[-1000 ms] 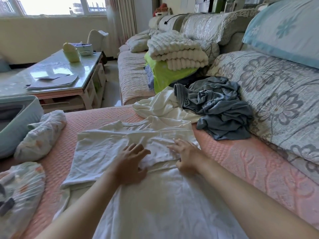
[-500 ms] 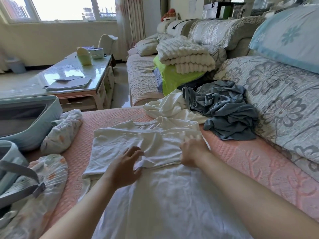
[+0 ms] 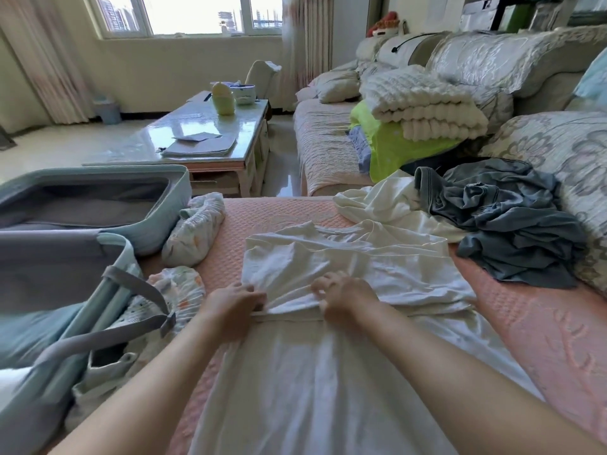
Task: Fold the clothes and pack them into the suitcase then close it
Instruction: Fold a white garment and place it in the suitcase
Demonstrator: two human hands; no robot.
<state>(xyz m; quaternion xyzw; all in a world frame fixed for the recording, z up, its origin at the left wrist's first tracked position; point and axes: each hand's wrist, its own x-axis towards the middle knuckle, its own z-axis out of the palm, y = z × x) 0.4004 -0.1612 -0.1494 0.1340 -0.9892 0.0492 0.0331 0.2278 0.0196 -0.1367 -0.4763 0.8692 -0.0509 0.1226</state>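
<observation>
A white garment (image 3: 345, 267) lies spread on the pink sofa seat (image 3: 532, 323), its upper part folded over across the middle. My left hand (image 3: 235, 302) pinches the folded edge at its left end. My right hand (image 3: 345, 298) grips the same edge a little to the right, fingers curled into the cloth. An open light-blue suitcase (image 3: 98, 205) with grey lining stands at the left, a floral rolled bundle (image 3: 193, 229) beside it and another floral piece (image 3: 177, 297) under its strap. A crumpled grey garment (image 3: 512, 224) and a cream one (image 3: 387, 205) lie beyond.
A glass coffee table (image 3: 203, 139) with papers and a green cup stands behind the suitcase. Folded blankets, white on lime green (image 3: 420, 116), sit on the far sofa section. Floral back cushions (image 3: 558, 165) line the right side.
Both hands slid left along the fold and went from lying on the cloth to gripping its edge. The camera swung left, bringing more of the suitcase into view.
</observation>
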